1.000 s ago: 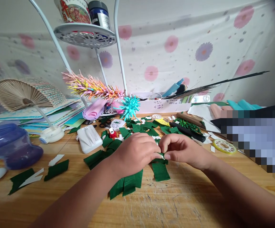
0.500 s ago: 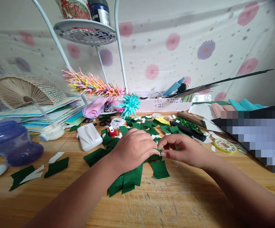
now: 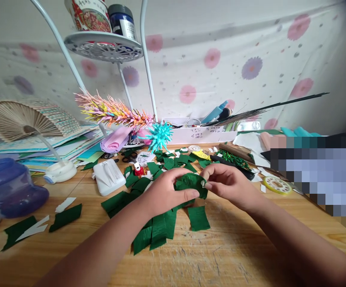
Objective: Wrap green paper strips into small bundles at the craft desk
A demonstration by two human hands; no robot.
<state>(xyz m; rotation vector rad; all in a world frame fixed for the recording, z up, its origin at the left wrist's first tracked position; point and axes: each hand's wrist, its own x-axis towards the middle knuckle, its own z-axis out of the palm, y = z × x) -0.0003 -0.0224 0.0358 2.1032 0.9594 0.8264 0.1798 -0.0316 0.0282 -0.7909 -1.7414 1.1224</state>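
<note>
Between my two hands is a piece of dark green crepe paper [image 3: 188,181], curved and lifted off the table. My left hand [image 3: 168,192] is closed on its left side, with the thumb along the lower edge. At the paper's right end, the thumb and forefinger of my right hand [image 3: 226,184] pinch it, where a small white bit [image 3: 203,183] shows. Just below lies a loose green paper square [image 3: 198,218]. More green strips [image 3: 158,229] overlap on the table beneath my left wrist.
A white case [image 3: 110,177] and a red-and-white bottle [image 3: 138,170] stand left of the hands. A turquoise spiky pompom [image 3: 160,136] is behind them. Yellow tape [image 3: 277,185] lies right, near a dark knife-like object [image 3: 235,167]. A purple container [image 3: 11,187] is far left.
My left hand has turned and its thumb has moved along the paper, so a broad green face now shows. My right hand keeps its pinch. The view has shifted slightly.
</note>
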